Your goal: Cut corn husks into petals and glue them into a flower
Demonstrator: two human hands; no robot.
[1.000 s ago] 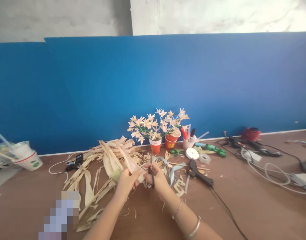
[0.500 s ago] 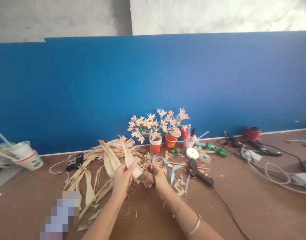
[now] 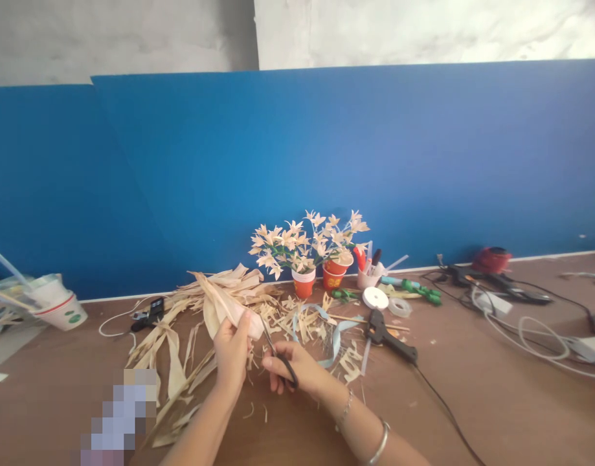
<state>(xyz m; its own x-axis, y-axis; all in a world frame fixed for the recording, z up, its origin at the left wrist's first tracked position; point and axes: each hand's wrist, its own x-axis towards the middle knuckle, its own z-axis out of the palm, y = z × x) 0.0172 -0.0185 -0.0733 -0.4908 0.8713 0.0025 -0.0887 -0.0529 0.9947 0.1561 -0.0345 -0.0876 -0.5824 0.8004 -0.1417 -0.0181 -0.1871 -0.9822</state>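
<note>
My left hand [image 3: 232, 353] is closed on a pale dried corn husk [image 3: 251, 325], pinched between thumb and fingers. My right hand [image 3: 292, 369] grips black-handled scissors [image 3: 280, 355], their blades pointing up and left beside the husk's right edge. Whether the blades touch the husk I cannot tell. Behind my left hand lies a heap of dried husks [image 3: 175, 362]. Cut scraps [image 3: 309, 322] are scattered beyond my right hand. Pale flowers with green stems [image 3: 287, 243] stand in a red paper cup [image 3: 303, 285] at the back.
A black glue gun [image 3: 392, 340] with a trailing cord lies right of my hands. Near it are a white tape roll [image 3: 375, 298] and a cup of tools [image 3: 368, 277]. White cables [image 3: 525, 330] spread at right. A white paper cup [image 3: 61, 310] stands at left, before the blue partition [image 3: 204, 175].
The scissors have swung from upright to tilted left, and my right hand has moved down and left. The husk in my left hand has tipped further to the left.
</note>
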